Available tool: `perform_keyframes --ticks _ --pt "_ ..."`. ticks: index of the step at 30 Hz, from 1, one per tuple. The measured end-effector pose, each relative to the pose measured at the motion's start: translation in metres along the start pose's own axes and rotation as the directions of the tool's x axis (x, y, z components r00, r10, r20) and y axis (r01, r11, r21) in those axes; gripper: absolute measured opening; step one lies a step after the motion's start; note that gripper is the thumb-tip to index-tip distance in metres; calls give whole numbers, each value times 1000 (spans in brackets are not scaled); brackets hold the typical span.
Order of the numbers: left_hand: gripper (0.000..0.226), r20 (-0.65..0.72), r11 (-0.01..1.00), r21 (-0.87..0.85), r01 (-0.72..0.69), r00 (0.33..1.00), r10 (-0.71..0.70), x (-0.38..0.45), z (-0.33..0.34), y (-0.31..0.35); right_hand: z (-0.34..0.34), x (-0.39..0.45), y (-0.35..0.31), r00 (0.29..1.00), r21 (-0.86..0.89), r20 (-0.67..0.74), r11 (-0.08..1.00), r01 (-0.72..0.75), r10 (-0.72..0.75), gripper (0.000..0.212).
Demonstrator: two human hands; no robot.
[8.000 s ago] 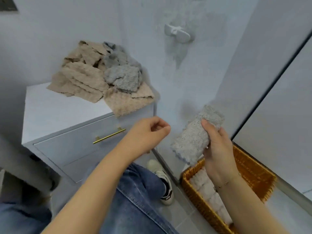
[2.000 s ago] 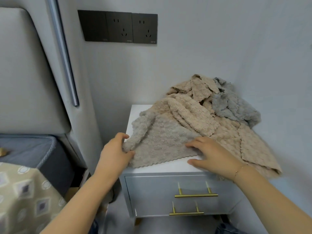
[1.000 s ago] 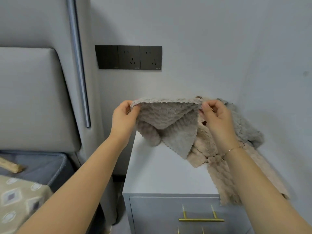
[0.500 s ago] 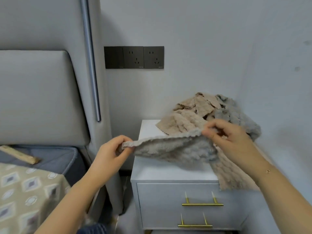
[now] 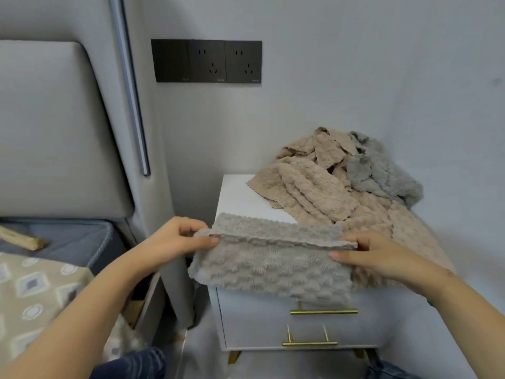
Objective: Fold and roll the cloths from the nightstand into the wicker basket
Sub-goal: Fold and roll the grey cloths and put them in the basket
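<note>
The grey cloth (image 5: pixel 270 265) hung over the nightstand (image 5: pixel 246 199) front edge, long axis left-right, its folded top edge pinched between the left hand (image 5: pixel 177 242) and right hand (image 5: pixel 374 255), equally near; the wicker basket was out of view, and the cloth's lower edge blurred.

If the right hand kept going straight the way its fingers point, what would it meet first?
The right hand points left along the grey cloth it pinches; the left hand comes first, probably, though depth is unclear.
</note>
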State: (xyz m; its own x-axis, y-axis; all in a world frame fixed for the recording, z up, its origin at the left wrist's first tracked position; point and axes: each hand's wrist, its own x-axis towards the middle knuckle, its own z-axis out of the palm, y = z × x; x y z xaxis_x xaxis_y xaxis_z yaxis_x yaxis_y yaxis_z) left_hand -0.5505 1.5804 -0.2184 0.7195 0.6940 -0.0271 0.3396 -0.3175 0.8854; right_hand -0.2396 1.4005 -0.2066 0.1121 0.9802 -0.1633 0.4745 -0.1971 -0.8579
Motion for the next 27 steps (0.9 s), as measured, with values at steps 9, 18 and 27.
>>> perform_keyframes --ticks 9,18,27 --pt "31 -250 971 153 182 958 -140 79 18 -33 -2 51 39 921 -112 -351 969 -222 171 41" --pt "36 -371 888 426 170 929 0 98 22 -47 2 68 48 894 -317 -447 930 -185 25 51" --pt "20 -400 812 573 109 902 161 103 32 -53 11 61 42 809 -601 -583 711 -364 -79 50"
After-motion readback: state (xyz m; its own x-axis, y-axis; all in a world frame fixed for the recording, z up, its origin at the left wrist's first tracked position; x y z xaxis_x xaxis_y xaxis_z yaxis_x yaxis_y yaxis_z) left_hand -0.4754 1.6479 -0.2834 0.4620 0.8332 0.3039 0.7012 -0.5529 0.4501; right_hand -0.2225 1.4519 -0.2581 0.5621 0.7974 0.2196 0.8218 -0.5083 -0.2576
